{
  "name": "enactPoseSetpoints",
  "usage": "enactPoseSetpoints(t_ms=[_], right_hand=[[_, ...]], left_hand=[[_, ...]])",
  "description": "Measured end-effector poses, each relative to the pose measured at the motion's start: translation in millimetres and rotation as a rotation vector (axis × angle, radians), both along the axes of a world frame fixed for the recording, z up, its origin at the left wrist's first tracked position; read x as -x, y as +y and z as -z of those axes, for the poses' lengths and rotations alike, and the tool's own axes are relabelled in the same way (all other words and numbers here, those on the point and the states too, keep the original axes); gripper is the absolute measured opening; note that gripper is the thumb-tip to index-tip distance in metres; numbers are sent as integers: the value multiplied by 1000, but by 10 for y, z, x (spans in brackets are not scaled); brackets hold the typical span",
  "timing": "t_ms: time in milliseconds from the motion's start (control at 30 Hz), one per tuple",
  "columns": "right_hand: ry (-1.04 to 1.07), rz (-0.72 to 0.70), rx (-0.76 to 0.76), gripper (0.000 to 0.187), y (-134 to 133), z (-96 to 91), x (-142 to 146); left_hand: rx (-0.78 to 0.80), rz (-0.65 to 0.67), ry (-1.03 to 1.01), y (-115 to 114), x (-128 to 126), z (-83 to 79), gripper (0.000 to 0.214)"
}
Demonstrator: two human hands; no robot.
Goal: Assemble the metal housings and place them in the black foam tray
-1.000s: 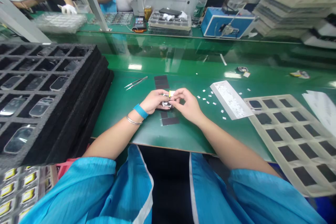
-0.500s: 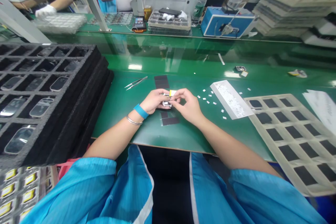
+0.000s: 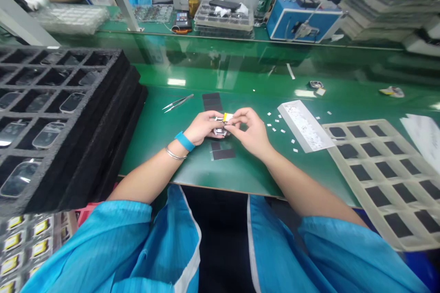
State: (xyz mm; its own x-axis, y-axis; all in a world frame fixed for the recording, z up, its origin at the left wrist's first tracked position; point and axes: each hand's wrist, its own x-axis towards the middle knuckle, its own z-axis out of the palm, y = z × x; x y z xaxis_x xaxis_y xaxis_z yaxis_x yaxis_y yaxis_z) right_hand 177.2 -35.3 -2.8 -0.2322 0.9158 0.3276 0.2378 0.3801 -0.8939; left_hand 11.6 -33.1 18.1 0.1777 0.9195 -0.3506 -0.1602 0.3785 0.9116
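My left hand (image 3: pixel 202 128) and my right hand (image 3: pixel 249 132) meet over the green bench, both pinched on one small metal part with a yellow tab (image 3: pixel 225 119). The fingers cover most of that part. Just below the hands lies a dark rectangular pad on clear film (image 3: pixel 222 152), and another dark pad (image 3: pixel 212 101) lies just beyond them. Tweezers (image 3: pixel 178 102) rest on the bench to the upper left of my left hand.
Stacked black foam trays (image 3: pixel 113 100) holding glossy parts fill the left. A beige tray of dark pads (image 3: pixel 392 178) sits at the right, with a white sheet (image 3: pixel 304 126) and small white scraps nearby. Across the bench other people work beside a blue box (image 3: pixel 304 23).
My hands stay together on the small part, fingers shifting slightly. The view has tilted a little, so everything sits slightly higher in the picture.
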Motion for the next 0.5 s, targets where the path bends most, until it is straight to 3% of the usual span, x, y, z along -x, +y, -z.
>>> enactPoseSetpoints(t_ms=[500], right_hand=[[-100,-34,6,28,-24,-29,11]], left_hand=[[11,11,-7,5,8,15,18]])
